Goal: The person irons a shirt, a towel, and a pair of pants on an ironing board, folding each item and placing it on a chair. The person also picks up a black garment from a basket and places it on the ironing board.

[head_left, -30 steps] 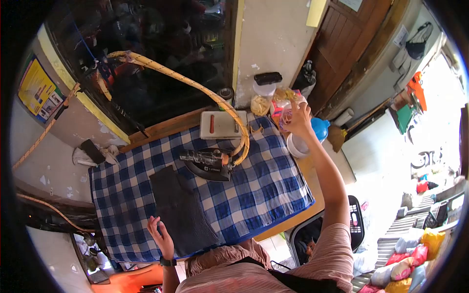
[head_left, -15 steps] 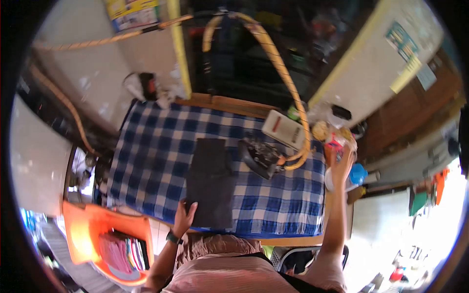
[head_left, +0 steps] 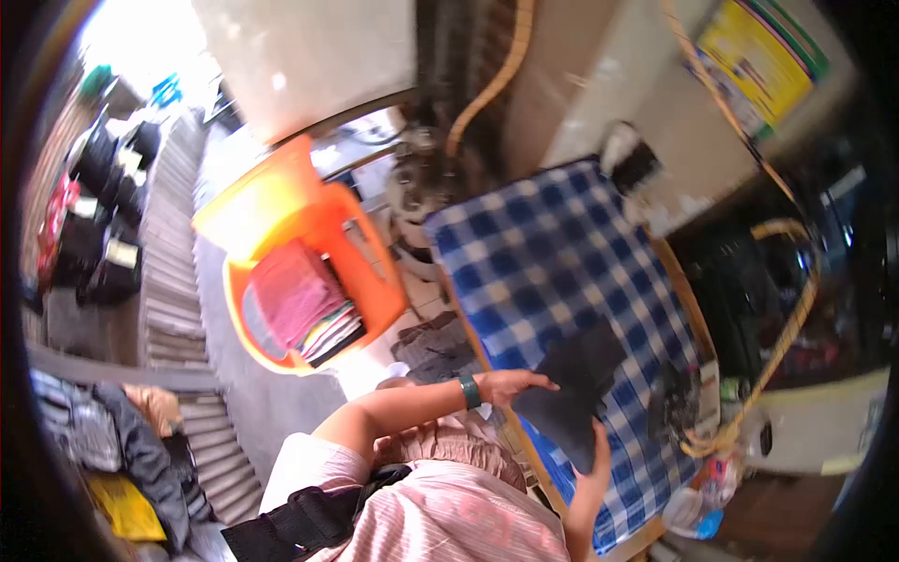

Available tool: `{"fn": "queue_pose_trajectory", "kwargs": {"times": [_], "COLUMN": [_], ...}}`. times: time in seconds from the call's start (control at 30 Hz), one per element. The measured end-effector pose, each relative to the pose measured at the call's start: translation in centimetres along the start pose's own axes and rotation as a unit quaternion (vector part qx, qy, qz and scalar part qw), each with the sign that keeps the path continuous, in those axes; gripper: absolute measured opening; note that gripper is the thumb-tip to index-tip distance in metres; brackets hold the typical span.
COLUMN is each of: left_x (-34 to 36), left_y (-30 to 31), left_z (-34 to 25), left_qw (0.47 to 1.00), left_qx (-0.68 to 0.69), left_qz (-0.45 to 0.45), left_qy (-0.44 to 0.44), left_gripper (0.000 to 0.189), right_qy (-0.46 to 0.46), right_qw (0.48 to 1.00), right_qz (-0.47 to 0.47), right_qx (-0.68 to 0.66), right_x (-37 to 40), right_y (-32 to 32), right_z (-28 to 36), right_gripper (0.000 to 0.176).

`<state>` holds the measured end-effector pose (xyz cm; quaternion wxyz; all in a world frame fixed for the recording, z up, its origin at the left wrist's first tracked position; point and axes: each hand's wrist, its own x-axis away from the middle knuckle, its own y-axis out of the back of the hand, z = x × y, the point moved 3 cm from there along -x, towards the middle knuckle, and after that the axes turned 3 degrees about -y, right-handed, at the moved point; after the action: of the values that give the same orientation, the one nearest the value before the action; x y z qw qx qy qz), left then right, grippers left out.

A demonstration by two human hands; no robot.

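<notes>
A dark folded cloth lies partly raised over the near edge of a table covered in blue and white checked fabric. My left hand, with a dark band on its wrist, pinches the cloth's left edge between thumb and fingers. At the cloth's lower right side, my right hand grips its edge, the fingers partly hidden. Beyond the cloth, a dark iron rests on the checked fabric, a yellow wrapped hose near it.
An orange chair holds a stack of folded clothes left of the table. Dark garments lie beside the table's near edge. A plastic container stands at the table's right end. More clothes are piled at the lower left.
The view has swung left toward the orange chair. My right hand has come from the items at the table's right end to the dark cloth, which is now lifted and bent.
</notes>
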<state>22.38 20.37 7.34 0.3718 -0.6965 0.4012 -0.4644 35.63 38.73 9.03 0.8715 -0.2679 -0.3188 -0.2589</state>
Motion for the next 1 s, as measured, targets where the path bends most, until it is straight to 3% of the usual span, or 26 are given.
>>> {"fn": "queue_pose_trajectory", "kwargs": {"times": [0.03,0.1,0.17,0.2,0.3,0.37,0.5,0.57,0.6,0.63,0.77,0.8,0.83,0.9,0.93,0.97,1.0], "left_x": [3.1,8.1,15.8,18.7,28.1,34.4,44.9,48.7,49.9,50.9,50.5,49.4,48.4,46.5,46.6,46.6,46.5], "left_y": [-0.8,2.2,2.4,4.0,9.2,11.9,18.3,22.3,24.4,26.1,34.9,37.2,41.8,44.4,44.3,44.0,43.5], "left_z": [-1.2,-1.9,-4.8,-5.6,-8.4,-10.7,-13.3,-13.5,-13.4,-13.3,-9.4,-7.6,-3.9,0.0,-0.1,0.1,0.5], "left_qw": [0.999,0.997,0.992,0.986,0.953,0.908,0.784,0.731,0.709,0.699,0.658,0.659,0.683,0.666,0.672,0.666,0.659], "left_qx": [0.042,0.064,-0.043,-0.065,-0.097,-0.134,-0.159,-0.156,-0.135,-0.119,-0.092,-0.064,-0.078,-0.048,-0.053,-0.030,-0.006], "left_qz": [0.025,0.029,0.006,0.008,-0.113,-0.192,-0.345,-0.425,-0.430,-0.440,-0.507,-0.523,-0.585,-0.670,-0.667,-0.674,-0.680], "left_qy": [0.015,0.024,-0.115,-0.156,-0.265,-0.349,-0.491,-0.511,-0.543,-0.550,-0.549,-0.537,-0.430,-0.325,-0.317,-0.318,-0.320], "left_gripper": [0.022,0.032,0.051,0.068,0.070,0.070,0.064,0.060,0.056,0.053,0.054,0.052,0.047,0.046,0.046,0.047,0.048], "right_qy": [0.018,0.039,0.071,0.082,0.129,0.194,0.158,0.206,0.114,0.024,0.032,0.083,0.132,0.223,0.187,0.180,0.114], "right_qw": [0.998,0.987,0.967,0.947,0.864,0.799,0.754,0.735,0.757,0.773,0.780,0.744,0.699,0.560,0.612,0.616,0.671], "right_qz": [0.011,0.043,0.064,0.127,0.288,0.364,0.504,0.489,0.485,0.476,0.458,0.425,0.385,0.213,0.221,0.213,0.261], "right_qx": [0.051,0.150,0.237,0.284,0.392,0.437,0.391,0.423,0.422,0.418,0.424,0.510,0.588,0.769,0.736,0.737,0.684], "right_x": [2.3,5.7,5.8,5.5,1.9,-1.2,-2.4,-5.2,-5.8,-6.2,-13.0,-16.1,-18.3,-19.2,-19.4,-19.7,-20.0], "right_y": [-3.0,-10.0,-16.8,-20.4,-30.8,-38.2,-53.9,-58.6,-60.4,-61.6,-61.0,-58.9,-56.6,-52.8,-52.1,-51.4,-50.8], "right_z": [1.2,1.9,1.1,0.4,-3.4,-7.2,-14.1,-18.4,-20.3,-22.2,-32.4,-35.3,-37.7,-40.5,-40.8,-41.0,-41.4], "right_gripper": [0.043,0.047,0.052,0.057,0.067,0.072,0.084,0.087,0.088,0.088,0.061,0.063,0.066,0.077,0.082,0.082,0.080]}}
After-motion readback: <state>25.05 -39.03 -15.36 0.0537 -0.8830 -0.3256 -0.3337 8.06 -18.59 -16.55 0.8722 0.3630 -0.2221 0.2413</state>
